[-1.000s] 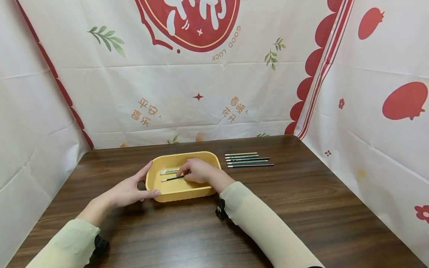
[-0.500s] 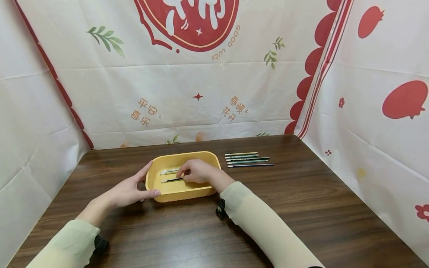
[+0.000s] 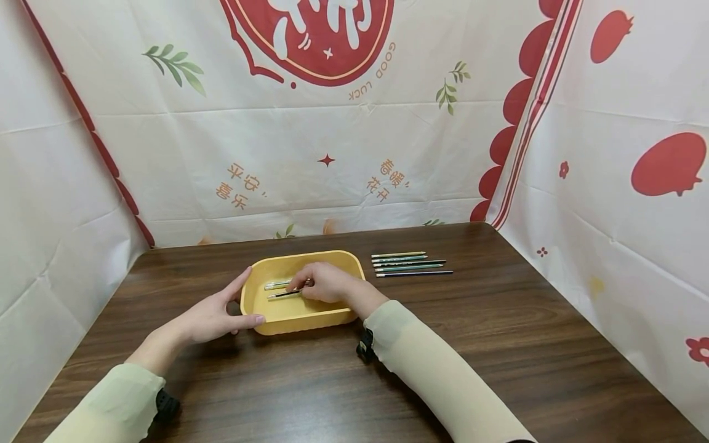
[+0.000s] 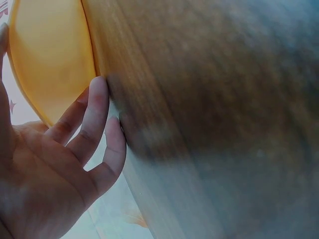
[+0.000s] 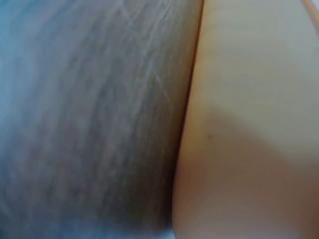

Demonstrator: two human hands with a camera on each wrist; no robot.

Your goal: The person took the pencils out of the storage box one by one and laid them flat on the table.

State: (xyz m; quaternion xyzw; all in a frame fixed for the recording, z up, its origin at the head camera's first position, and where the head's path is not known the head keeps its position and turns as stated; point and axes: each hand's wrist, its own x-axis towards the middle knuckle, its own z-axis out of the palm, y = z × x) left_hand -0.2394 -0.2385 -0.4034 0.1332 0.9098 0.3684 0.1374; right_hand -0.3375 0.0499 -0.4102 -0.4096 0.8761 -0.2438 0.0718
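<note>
A yellow tray point(image 3: 343, 266) sits on the dark wooden table point(image 3: 487, 344). My left hand point(image 3: 241, 303) rests against the tray's left end with straight fingers, thumb along the front wall. The left wrist view shows those open fingers point(image 4: 92, 112) touching the tray's point(image 4: 45, 59) outer wall. My right hand point(image 3: 303, 287) reaches inside the tray, fingertips pinching the end of a dark pencil point(image 3: 284, 295). A light pencil point(image 3: 277, 285) lies just beyond it on the tray floor. The right wrist view is a blur of tray wall point(image 5: 249, 124) and wood.
Several pencils point(image 3: 410, 265) lie in a neat row on the table just right of the tray. Printed cloth walls point(image 3: 332, 154) close off the back and both sides. Both arms wear pale green sleeves.
The dark pencil and the right fingertips have shifted slightly toward the light pencil at the far side. The left hand and tray have stayed put.
</note>
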